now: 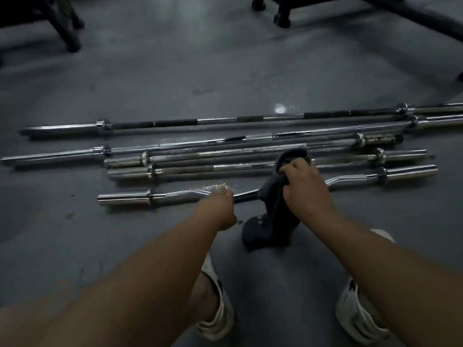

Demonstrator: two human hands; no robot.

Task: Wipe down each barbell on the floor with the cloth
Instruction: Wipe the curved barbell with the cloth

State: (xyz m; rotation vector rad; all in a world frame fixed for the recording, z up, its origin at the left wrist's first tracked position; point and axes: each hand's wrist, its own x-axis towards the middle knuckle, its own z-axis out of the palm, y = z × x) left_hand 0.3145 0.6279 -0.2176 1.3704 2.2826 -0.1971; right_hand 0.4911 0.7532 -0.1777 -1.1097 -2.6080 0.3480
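Several straight bars (175, 123) lie side by side on the gym floor (250, 71). A curl bar (175, 195) lies at the row's 6 o'clock edge, nearest the crouching person. The left hand (221, 197) grips the curl bar's shaft, fingers curled round it. At that hand's 3 o'clock, the right hand (303, 189) clutches a dark cloth (271, 187), fingers closed on the bunched fabric against the bar's middle. A loose tail of the cloth hangs to the floor.

The step in hand appears to be wiping the curl bar. The next move likely calls for drawing the cloth along the bends toward the 3 o'clock sleeve while the left hand stops the bar rolling. That hand must then shift to expose the 9 o'clock half. Whether the straight bars toward 12 o'clock are already wiped cannot be told.
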